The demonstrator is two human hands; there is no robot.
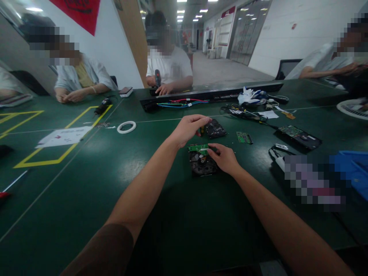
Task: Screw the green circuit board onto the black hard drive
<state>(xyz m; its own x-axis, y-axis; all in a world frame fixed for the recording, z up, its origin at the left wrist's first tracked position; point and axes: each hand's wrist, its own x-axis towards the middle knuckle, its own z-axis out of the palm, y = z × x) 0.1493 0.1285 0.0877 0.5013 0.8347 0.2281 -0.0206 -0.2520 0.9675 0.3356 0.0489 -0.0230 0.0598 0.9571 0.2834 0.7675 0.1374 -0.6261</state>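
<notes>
A black hard drive [201,166] lies on the green table in front of me, its underside up. Along its far end is a green circuit board [197,148]. My right hand [225,158] pinches the right end of that board between thumb and fingers. Just beyond and to the left, my left hand [188,129] is raised with its fingers closed. A small yellow-and-black piece shows under its fingers, too hidden to name. Right of these fingers rests a second black hard drive [216,129]. Further right, a loose green circuit board [244,137] lies flat.
Another hard drive [300,137] lies to the right, near a blue bin [352,168]. White gloves [250,96] and cables lie behind. A long black bar [212,96] spans the back. To the left are a tape roll [126,127] and paper [64,137]. Several people sit around.
</notes>
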